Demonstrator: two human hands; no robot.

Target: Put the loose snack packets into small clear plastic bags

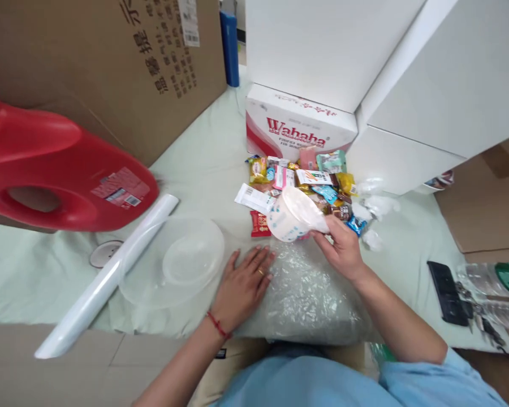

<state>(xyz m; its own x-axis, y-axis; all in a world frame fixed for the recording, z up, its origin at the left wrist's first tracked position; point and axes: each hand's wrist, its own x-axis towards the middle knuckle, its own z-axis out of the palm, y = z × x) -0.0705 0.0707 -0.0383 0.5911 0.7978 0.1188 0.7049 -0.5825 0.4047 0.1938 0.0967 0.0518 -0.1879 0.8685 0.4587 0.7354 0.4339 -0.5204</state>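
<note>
My right hand (343, 247) is closed on a white paper cup (292, 215), tipped on its side above the near edge of a pile of small snack packets (305, 181). My left hand (242, 285) lies flat with fingers spread on the left edge of a sheet of bubble wrap (309, 294), which is spread in front of me. A red string and a ring show on the left hand. A clear plastic bowl (173, 260) sits just left of that hand.
A red jug (59, 169) lies at the left before a big cardboard box (110, 62). A white roll (106, 277) lies diagonally. A Wahaha carton (297, 124) and white boxes (441, 85) stand behind the snacks. A black phone (447, 291) and keys lie right.
</note>
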